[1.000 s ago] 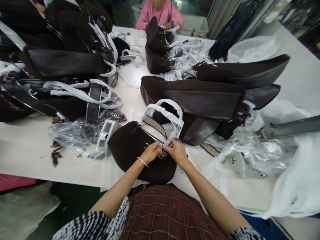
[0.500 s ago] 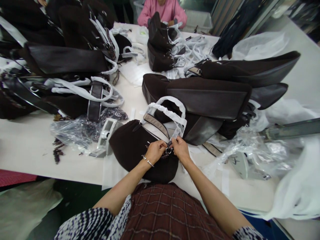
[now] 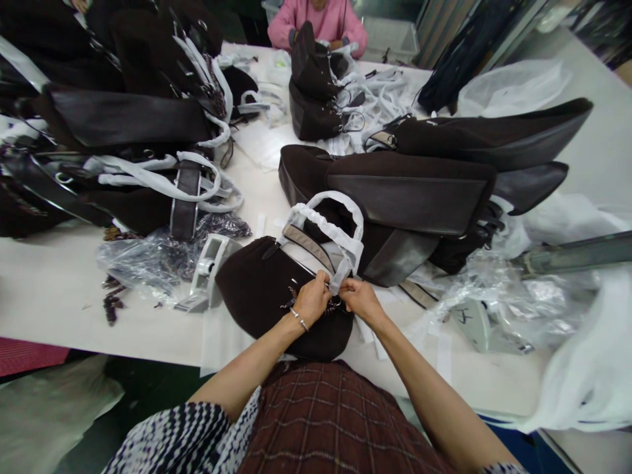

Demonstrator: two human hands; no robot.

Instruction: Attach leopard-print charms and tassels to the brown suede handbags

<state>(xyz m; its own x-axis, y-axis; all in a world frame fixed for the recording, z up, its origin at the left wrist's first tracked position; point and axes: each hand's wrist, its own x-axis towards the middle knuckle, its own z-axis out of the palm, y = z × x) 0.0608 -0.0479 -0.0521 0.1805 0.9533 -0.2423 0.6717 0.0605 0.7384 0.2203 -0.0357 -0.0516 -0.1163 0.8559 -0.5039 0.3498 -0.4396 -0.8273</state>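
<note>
A dark brown bag (image 3: 261, 283) lies on the table in front of me, its handles (image 3: 328, 227) wrapped in white material and standing up at its far side. My left hand (image 3: 315, 299) is closed at the bag's upper right edge, fingertips pinched by the base of a handle. Close beside it, my right hand (image 3: 359, 297) is also pinched at the same spot. Between and under the fingers hang a dark beaded chain and small metal parts (image 3: 336, 304). What exactly the fingertips grip is too small to make out.
Dark bags are piled on the left (image 3: 128, 118) and right (image 3: 409, 191). A white tape dispenser (image 3: 210, 270) stands left of the bag, beside clear plastic wrap (image 3: 143, 260). More plastic (image 3: 557, 303) lies right. Across the table (image 3: 247, 158) sits a person in pink (image 3: 316, 20).
Both hands have shifted slightly at the handle base, the right one a little lower and further right. The handle's white wrapping now hangs between the fingers, and the beaded chain has moved.
</note>
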